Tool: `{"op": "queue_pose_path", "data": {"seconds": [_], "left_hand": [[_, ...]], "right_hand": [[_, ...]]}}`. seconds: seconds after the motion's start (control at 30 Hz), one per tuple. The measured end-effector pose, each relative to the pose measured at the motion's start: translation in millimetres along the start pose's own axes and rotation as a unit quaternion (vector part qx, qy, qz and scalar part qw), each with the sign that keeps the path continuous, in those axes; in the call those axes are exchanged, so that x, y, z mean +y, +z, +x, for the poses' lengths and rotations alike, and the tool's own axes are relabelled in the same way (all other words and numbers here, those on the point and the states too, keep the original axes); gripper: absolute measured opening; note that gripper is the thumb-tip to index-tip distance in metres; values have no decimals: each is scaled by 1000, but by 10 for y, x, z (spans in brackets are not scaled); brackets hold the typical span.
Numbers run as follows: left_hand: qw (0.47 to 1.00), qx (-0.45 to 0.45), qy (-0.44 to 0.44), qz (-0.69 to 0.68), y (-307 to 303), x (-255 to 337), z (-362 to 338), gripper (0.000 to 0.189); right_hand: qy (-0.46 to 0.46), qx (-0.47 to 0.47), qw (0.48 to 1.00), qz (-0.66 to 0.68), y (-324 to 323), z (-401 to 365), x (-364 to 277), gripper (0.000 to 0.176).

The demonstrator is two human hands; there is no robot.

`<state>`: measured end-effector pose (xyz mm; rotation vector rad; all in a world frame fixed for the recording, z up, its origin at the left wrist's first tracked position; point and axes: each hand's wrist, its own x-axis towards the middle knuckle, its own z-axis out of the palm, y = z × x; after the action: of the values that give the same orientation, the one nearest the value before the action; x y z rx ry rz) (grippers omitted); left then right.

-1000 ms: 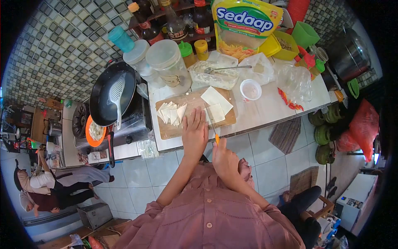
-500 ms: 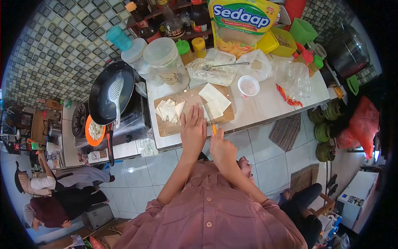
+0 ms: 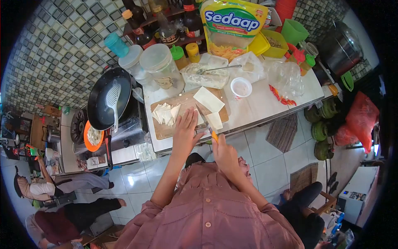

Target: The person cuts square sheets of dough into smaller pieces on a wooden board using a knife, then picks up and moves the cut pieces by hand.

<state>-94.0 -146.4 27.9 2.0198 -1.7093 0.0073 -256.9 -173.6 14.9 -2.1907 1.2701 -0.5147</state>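
My right hand [image 3: 226, 152] grips a knife [image 3: 214, 135] by its orange handle, the blade pointing away from me over the front of the wooden cutting board [image 3: 182, 101]. Flat on the board, fingers stretched and thumb apart, lies my left hand [image 3: 186, 126], just left of the blade. Pale dough sheets [image 3: 208, 99] rest on the board's right side, with a smaller dough piece [image 3: 214, 120] right beside the blade. To the left of my fingers is a fanned pile of cut dough pieces [image 3: 166, 113]. What lies under my left fingers is partly hidden.
A black pan [image 3: 101, 99] with a slotted white spatula [image 3: 112, 97] sits on the stove at left, near an orange plate [image 3: 93, 139]. Behind the board stand jars [image 3: 161, 64], a tub with a spoon [image 3: 207, 76] and a white cup [image 3: 241, 87]. Red chillies [image 3: 282, 96] lie right.
The knife blade has tilted and now lies along the small dough piece's left edge. My left thumb has spread away from the fingers. The view has shifted slightly.
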Motion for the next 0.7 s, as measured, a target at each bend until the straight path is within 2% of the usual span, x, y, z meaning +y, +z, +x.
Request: {"op": "queue_pose_path", "data": {"seconds": [0.1,0.17,0.2,0.23,0.27,0.3,0.37,0.4,0.47,0.5,0.57,0.6,0.63,0.67,0.7], "left_hand": [[999,-15,12,-25,-48,-56,-17,54],[999,-10,15,-34,-30,-74,-56,51],[999,7,13,-49,-18,-65,-91,45],[998,24,11,-65,-2,-55,-105,40],[993,92,14,-75,30,-29,-99,26],[993,93,15,-76,17,20,-104,26],[972,108,-110,-179,-52,143,-136,19],[972,108,-109,-179,-75,192,-136,19],[946,118,-147,-263,-99,268,-131,16],[947,119,-146,-262,-85,283,-111,16],[911,46,-211,-350,-45,293,-37,20],[909,23,-207,-361,-27,292,20,19],[910,23,-206,-360,-6,286,99,19],[932,10,-179,-315,16,278,185,19],[951,-3,-152,-269,42,269,256,19]], "right_hand": [[-13,2,998,67,8,145,-13,22],[29,13,971,238,-35,204,-16,22],[28,13,970,240,-78,212,-40,22],[53,75,958,273,-143,212,-73,24],[79,136,940,304,-182,213,-84,27],[79,137,940,303,-178,224,-63,27],[91,160,944,273,-112,261,19,31],[91,161,944,274,-13,281,115,31],[140,65,927,341,202,315,302,29],[139,66,927,342,200,325,289,29],[189,34,872,451,177,348,239,22],[187,35,871,453,146,351,205,22],[200,29,846,493,101,346,171,19],[213,22,819,532,79,339,152,15],[213,22,819,532,84,339,144,15]]}}
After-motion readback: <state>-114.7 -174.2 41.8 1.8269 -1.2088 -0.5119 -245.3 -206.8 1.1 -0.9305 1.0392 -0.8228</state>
